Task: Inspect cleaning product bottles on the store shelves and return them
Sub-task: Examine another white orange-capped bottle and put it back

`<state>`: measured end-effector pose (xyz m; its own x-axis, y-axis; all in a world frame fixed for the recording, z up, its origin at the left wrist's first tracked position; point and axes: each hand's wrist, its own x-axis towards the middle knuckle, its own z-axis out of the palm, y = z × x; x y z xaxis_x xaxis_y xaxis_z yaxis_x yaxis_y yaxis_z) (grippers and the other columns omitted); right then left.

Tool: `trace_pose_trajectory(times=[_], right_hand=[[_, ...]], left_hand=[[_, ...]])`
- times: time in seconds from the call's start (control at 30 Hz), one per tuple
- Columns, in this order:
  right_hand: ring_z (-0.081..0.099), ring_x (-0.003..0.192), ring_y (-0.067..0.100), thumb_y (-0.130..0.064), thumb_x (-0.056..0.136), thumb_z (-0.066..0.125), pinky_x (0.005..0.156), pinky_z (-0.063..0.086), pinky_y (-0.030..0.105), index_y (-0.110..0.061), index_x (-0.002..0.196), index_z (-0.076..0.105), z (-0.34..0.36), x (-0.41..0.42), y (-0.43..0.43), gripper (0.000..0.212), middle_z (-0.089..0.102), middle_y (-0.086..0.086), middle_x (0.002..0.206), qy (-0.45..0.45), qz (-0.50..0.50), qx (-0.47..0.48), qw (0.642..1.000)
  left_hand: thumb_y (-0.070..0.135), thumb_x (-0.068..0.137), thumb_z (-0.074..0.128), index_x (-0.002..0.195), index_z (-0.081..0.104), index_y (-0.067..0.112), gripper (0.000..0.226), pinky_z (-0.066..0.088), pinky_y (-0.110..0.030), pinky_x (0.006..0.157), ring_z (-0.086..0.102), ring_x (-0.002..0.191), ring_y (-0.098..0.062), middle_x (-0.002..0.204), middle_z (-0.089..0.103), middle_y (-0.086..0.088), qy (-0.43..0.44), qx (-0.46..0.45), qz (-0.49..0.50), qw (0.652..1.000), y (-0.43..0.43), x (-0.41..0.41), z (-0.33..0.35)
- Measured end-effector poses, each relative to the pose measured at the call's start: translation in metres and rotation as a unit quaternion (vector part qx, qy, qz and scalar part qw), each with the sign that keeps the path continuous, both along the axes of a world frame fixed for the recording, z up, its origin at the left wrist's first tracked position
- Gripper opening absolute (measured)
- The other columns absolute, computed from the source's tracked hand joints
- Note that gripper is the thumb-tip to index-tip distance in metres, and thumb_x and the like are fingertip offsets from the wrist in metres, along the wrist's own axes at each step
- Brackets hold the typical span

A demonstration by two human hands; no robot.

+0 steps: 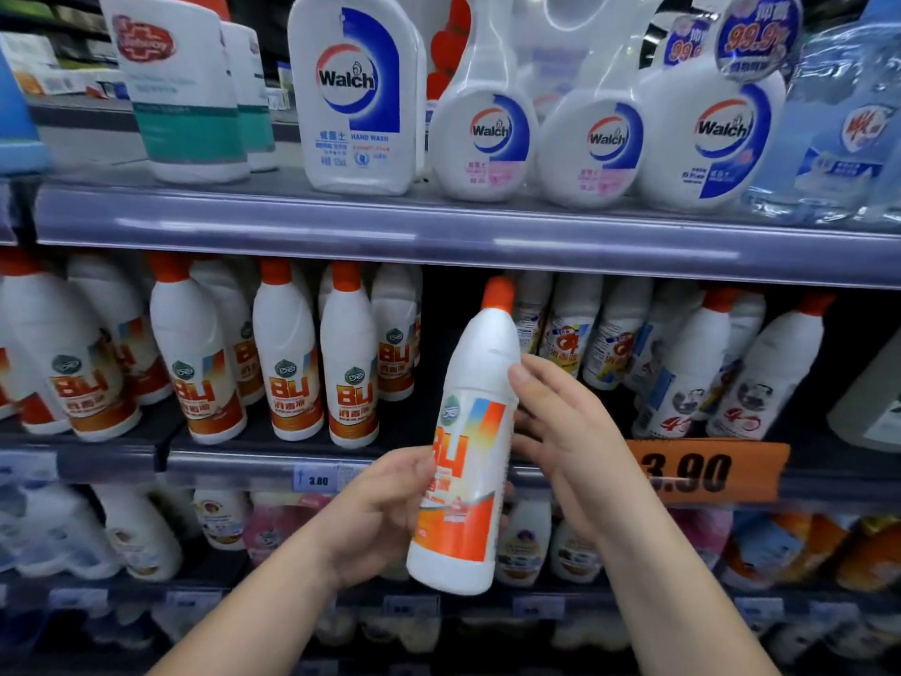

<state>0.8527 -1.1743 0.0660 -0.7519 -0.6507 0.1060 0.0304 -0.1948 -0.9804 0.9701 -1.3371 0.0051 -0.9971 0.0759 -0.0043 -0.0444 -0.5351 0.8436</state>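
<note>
I hold a white disinfectant bottle (473, 431) with an orange cap and an orange "84" label, tilted slightly right, in front of the middle shelf. My left hand (385, 505) grips its lower body from the left. My right hand (560, 431) wraps the upper body from the right, thumb on the front. Behind the bottle is a dark gap (448, 324) in the row of matching 84 bottles (287, 353).
Walch hand-wash bottles (358, 90) stand on the upper shelf (390, 226). Other white bottles with orange caps (760, 373) stand to the right of the gap. An orange 3.90 price tag (707, 470) hangs on the middle shelf edge. Lower shelves hold more bottles.
</note>
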Motion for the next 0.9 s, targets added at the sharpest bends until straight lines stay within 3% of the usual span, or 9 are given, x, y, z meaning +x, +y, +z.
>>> trace_pose_trajectory(times=[0.1,0.27,0.4,0.53,0.63,0.73,0.83,0.9], right_hand=[[0.079,0.108,0.025,-0.036,0.092,0.076,0.085,0.064,0.036,-0.035,0.140,0.061,0.002,0.001,0.001,0.051,0.081,0.004,0.120,0.015,0.025,0.001,1.000],[0.079,0.107,0.030,-0.036,0.089,0.077,0.097,0.061,0.052,-0.038,0.139,0.060,0.003,-0.003,-0.002,0.054,0.082,0.006,0.117,0.057,0.008,-0.002,0.998],[0.079,0.108,0.020,-0.040,0.089,0.076,0.093,0.063,0.039,-0.037,0.140,0.062,0.001,-0.006,-0.004,0.053,0.082,0.000,0.116,0.085,0.004,0.032,0.996],[0.076,0.101,0.003,-0.047,0.078,0.088,0.076,0.061,0.022,-0.036,0.127,0.065,-0.006,-0.009,-0.010,0.055,0.079,-0.013,0.113,0.132,-0.030,0.100,0.986],[0.077,0.095,-0.001,-0.034,0.079,0.092,0.069,0.059,0.013,-0.033,0.120,0.065,-0.008,-0.017,-0.021,0.049,0.080,-0.016,0.108,0.127,-0.063,0.110,0.984],[0.079,0.097,0.005,-0.032,0.079,0.094,0.074,0.065,0.025,-0.029,0.123,0.063,-0.010,-0.027,-0.039,0.054,0.081,-0.005,0.110,0.132,-0.087,0.110,0.981],[0.078,0.101,0.013,-0.029,0.079,0.094,0.086,0.064,0.039,-0.027,0.124,0.061,-0.015,-0.038,-0.062,0.056,0.080,-0.002,0.113,0.161,-0.105,0.112,0.975],[0.075,0.106,0.017,-0.026,0.078,0.094,0.090,0.063,0.042,-0.027,0.127,0.058,-0.019,-0.045,-0.078,0.061,0.076,-0.002,0.118,0.171,-0.108,0.121,0.972]], left_hand=[[0.034,0.089,0.081,0.139,0.064,-0.001,0.064,0.056,-0.051,0.103,0.072,0.114,-0.041,0.133,0.068,-0.029,0.037,0.084,-0.070,0.993,0.003,0.000,0.004],[0.030,0.081,0.089,0.140,0.062,-0.005,0.073,0.057,-0.053,0.101,0.072,0.114,-0.046,0.134,0.065,-0.036,0.029,0.132,-0.050,0.990,0.003,-0.006,0.004],[0.040,0.079,0.089,0.132,0.068,-0.001,0.071,0.061,-0.040,0.094,0.075,0.109,-0.032,0.125,0.074,-0.023,0.042,-0.009,0.044,0.998,0.001,-0.013,0.004],[0.018,0.086,0.079,0.132,0.067,0.011,0.048,0.061,-0.033,0.094,0.076,0.114,-0.025,0.122,0.079,-0.011,0.064,-0.212,0.196,0.955,0.001,-0.021,-0.002],[0.020,0.089,0.080,0.134,0.067,0.019,0.047,0.059,-0.031,0.101,0.074,0.119,-0.019,0.125,0.079,-0.002,0.080,-0.253,0.215,0.940,-0.001,-0.024,-0.004],[0.020,0.091,0.080,0.139,0.065,0.020,0.049,0.059,-0.023,0.098,0.073,0.117,-0.010,0.124,0.079,0.007,0.067,-0.296,0.253,0.919,-0.013,-0.027,-0.002],[0.017,0.092,0.080,0.140,0.065,0.015,0.051,0.057,-0.030,0.104,0.072,0.120,-0.008,0.126,0.078,0.005,0.027,-0.328,0.305,0.894,-0.032,-0.025,-0.005],[0.014,0.093,0.080,0.136,0.067,0.014,0.045,0.055,-0.033,0.108,0.071,0.120,-0.007,0.126,0.077,0.003,-0.013,-0.350,0.335,0.875,-0.047,-0.020,-0.008]])
